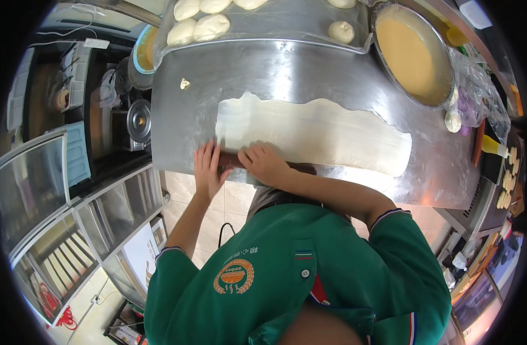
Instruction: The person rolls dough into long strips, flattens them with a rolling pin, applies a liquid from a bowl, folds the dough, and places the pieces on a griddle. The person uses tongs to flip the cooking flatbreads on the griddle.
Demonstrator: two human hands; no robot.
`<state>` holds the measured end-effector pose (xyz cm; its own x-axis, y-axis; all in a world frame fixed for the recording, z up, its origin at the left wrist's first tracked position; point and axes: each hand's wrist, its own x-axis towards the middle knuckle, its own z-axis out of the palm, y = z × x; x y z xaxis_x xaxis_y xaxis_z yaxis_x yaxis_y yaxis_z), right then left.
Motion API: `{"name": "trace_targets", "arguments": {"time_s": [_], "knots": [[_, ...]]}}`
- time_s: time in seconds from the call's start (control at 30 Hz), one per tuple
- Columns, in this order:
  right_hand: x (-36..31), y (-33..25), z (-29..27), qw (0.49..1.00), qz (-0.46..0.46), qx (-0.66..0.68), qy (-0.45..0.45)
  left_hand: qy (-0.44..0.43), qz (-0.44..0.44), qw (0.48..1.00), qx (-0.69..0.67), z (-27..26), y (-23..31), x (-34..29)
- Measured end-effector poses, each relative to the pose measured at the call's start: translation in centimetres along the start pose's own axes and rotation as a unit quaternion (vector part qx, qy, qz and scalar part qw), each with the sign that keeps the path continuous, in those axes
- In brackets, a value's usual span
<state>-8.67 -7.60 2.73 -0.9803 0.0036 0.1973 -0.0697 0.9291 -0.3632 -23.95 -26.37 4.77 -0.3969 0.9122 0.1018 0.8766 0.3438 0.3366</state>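
The dough sheet [309,131], flat on the steel table [177,123], looks soft and tear-prone — best supported broadly from beneath — while the left hand [207,168] lies spread at the rolling pin [232,160] and the right hand [266,164] drapes over it, closure unclear.

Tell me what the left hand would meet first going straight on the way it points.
The left hand would probably brush the left edge of the dough sheet first; depth is unclear.

Metal table [180,126] seen across mid-frame. Thin dough sheet [312,132] spread at centre; dough scrap [185,84] noted upper left; tray [292,26] set along top; bowl [441,63] placed upper right.
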Motion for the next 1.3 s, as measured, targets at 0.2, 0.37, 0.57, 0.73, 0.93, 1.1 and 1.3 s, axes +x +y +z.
{"name": "trace_targets", "arguments": {"time_s": [0.2,0.37,0.57,0.73,0.93,1.1,1.3], "knots": [[-3.6,5.5,-5.0,0.998,0.044,0.004,-0.052,-0.065,0.01,0.998,-0.005,2.1,5.0,4.8],[-4.3,15.2,-7.9,0.97,0.153,-0.17,-0.087,0.052,0.069,0.996,0.027,5.9,6.9,23.0],[-4.4,14.7,-9.8,0.966,0.149,-0.197,-0.082,0.129,0.098,0.987,-0.018,4.6,9.3,27.0],[-14.7,6.8,-8.1,0.981,0.133,-0.081,-0.12,-0.037,0.159,0.987,0.008,4.3,12.6,7.6],[-21.6,13.5,-13.9,0.986,0.078,-0.146,-0.03,-0.021,0.187,0.976,-0.109,8.9,18.4,9.7],[-24.5,21.6,-18.2,0.854,0.495,-0.07,0.142,0.006,0.087,0.993,-0.084,11.7,26.9,19.2],[-31.8,14.4,-14.9,0.895,0.417,-0.15,0.059,-0.077,0.208,0.974,-0.041,11.9,28.2,11.3]]}}
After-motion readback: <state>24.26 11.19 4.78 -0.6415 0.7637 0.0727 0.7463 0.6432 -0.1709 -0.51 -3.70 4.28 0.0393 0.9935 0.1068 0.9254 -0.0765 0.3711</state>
